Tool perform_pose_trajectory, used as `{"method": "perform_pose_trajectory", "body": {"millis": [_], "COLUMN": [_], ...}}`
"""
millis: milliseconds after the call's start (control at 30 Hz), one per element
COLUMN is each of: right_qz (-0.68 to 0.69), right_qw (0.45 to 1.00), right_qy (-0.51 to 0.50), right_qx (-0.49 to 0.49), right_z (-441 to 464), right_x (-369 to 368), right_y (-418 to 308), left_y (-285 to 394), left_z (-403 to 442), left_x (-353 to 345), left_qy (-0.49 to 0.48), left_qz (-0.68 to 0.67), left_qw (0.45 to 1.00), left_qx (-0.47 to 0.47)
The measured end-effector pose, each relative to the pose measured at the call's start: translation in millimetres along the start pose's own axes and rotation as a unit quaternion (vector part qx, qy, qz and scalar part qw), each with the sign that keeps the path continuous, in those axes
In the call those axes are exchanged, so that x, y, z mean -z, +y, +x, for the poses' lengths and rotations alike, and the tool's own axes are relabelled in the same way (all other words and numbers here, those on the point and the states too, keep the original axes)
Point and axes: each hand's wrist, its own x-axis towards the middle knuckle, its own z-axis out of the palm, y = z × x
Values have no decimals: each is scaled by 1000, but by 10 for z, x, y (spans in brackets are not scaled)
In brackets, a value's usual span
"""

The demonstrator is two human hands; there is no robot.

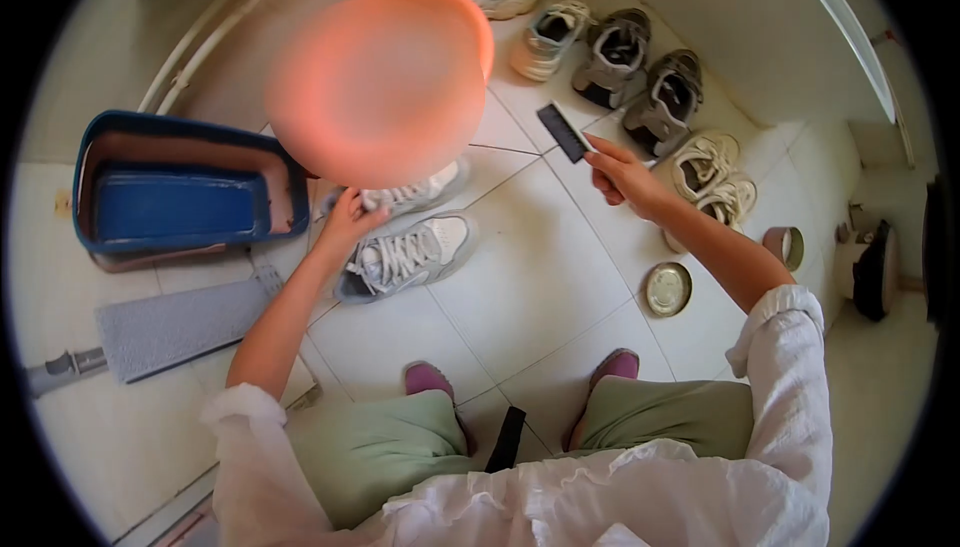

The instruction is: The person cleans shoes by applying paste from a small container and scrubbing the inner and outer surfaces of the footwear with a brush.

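Note:
My right hand (625, 179) is closed around the handle of a black-bristled brush (564, 133), raised above the tiled floor. My left hand (355, 219) is at the near side of the farther white sneaker (425, 189), thumb and fingers apart. Whether it touches that shoe I cannot tell. Just nearer lies the other white-and-grey sneaker (405, 259), its laces done up and its side toward me. A large orange-pink basin (385, 87), partly blurred, stands beyond the pair and hides part of the farther shoe.
A blue-rimmed tub (180, 202) stands left, with a grey flat mop (185, 322) nearer. Several worn shoes (610, 57) line the right wall, white sneakers (710, 179) at the near end. A round tin (668, 289) and another round container (783, 246) sit right.

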Motion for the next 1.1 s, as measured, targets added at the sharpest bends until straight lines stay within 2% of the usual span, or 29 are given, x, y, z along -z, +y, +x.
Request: {"method": "perform_pose_trajectory", "body": {"millis": [33,67,100,200,233,300,367,400,467,533,600,633,667,767,833,900,967,1000,1033,1067,1100], "right_qz": [38,78,81,104,83,59,-102,-161,-280,-425,-465,-484,-504,-569,-632,-662,-668,-666,-660,-649,-636], "right_qw": [999,994,994,990,995,998,986,978,940,857,782,766,764,770,744,731,728,729,732,738,744], "right_qy": [-36,-75,-71,-86,-56,-35,-25,-39,-20,-10,24,27,11,-28,5,30,36,32,29,32,35], "right_qx": [-13,-23,-21,-30,-17,0,129,130,193,292,415,423,403,289,215,164,149,154,165,183,201], "right_z": [-21,-46,-61,-99,-91,23,289,358,662,1083,1442,1634,1784,2148,2336,2399,2323,2291,2237,2178,2089], "right_x": [-6,-12,-16,-74,-113,-162,-232,-337,-663,-994,-1285,-1367,-1482,-1811,-1998,-2112,-2156,-2197,-2207,-2203,-2195], "right_y": [-53,-112,-142,-214,-259,-340,-433,-615,-779,-865,-808,-817,-812,-702,-581,-522,-562,-604,-640,-645,-666], "left_y": [-111,-240,-252,-271,-281,-306,-355,-376,-430,-635,-827,-901,-939,-924,-765,-330,264,276,295,324,409], "left_z": [-57,-101,-127,-137,-191,-378,-529,-598,-746,-810,-891,-897,-921,-901,-866,-764,-694,-631,-565,-504,-434], "left_x": [14,63,83,115,106,151,179,176,209,286,289,289,316,326,382,403,243,249,285,310,262], "left_qy": [-8,-13,-15,-54,-49,-114,-107,-109,-96,-79,-39,-19,0,3,-39,-143,-172,-181,-105,-28,-37], "left_qz": [-1,221,433,460,456,511,504,494,488,500,528,529,528,554,527,574,601,606,481,335,336], "left_qw": [1000,975,899,882,884,845,852,859,863,862,848,848,844,828,849,797,765,761,868,942,941], "left_qx": [-1,-29,-57,-84,-87,-108,-91,-77,-87,-6,-18,39,94,84,32,120,154,146,67,-12,-14]}}
